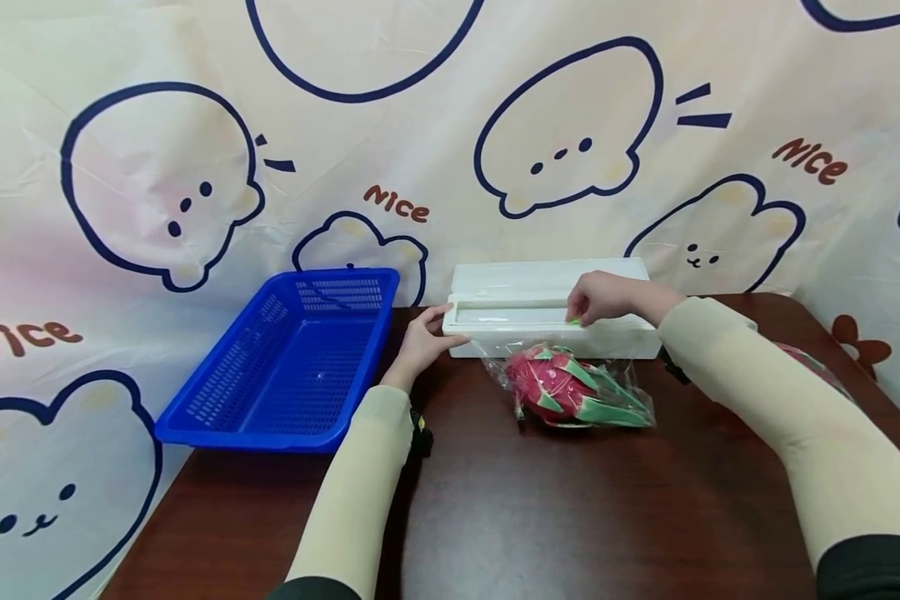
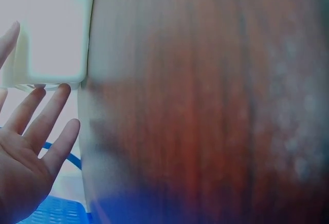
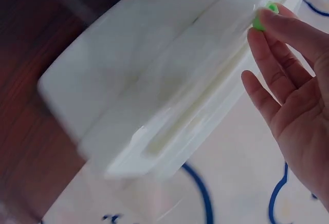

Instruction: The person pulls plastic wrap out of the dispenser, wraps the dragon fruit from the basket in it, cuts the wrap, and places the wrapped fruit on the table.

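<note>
A long white box (image 1: 487, 343), shaped like a cling film dispenser, stands at the back of the table with its lid (image 1: 540, 273) raised behind it. At the box's left end, my left hand (image 1: 420, 340) touches it with fairly straight, spread fingers (image 2: 49, 113). Over the box's right half, my right hand (image 1: 603, 296) pinches a small green knob (image 3: 258, 22) between thumb and index finger, at the long edge. Just in front of the box lies a red and green dragon fruit (image 1: 558, 387) in clear plastic film (image 1: 622, 392).
A blue plastic basket (image 1: 288, 440) sits left of my left forearm. Beyond my right forearm, another red and green wrapped item (image 1: 810, 365) is partly hidden. Brown tabletop (image 1: 540, 517) extends toward me, and a printed cloth (image 1: 435, 133) hangs behind the table.
</note>
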The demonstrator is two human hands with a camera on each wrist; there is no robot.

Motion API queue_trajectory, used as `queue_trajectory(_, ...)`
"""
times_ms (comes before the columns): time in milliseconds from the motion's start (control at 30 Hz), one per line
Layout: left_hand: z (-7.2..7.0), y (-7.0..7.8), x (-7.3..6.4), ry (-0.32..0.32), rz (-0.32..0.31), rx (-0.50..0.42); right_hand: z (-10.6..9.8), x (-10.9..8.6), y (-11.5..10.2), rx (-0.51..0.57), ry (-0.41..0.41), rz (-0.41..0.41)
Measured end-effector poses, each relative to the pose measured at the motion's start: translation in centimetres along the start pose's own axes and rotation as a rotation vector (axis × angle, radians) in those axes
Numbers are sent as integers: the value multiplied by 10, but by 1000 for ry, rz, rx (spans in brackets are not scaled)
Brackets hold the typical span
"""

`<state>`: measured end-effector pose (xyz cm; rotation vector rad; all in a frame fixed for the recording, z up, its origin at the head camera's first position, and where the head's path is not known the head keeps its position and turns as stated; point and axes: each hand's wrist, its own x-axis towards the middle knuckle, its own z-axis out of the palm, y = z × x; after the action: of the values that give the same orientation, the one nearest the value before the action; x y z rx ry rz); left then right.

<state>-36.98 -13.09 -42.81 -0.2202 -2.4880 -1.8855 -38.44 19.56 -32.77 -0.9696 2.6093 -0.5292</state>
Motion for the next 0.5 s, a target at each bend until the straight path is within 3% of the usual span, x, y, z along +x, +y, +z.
queue_trajectory(167,-6,2,-2,39,-13,19,-4,-14,12,-10,25,3)
queue_trajectory(500,2,4,-1,13,-12,19,-4,-33,24,10,48,17)
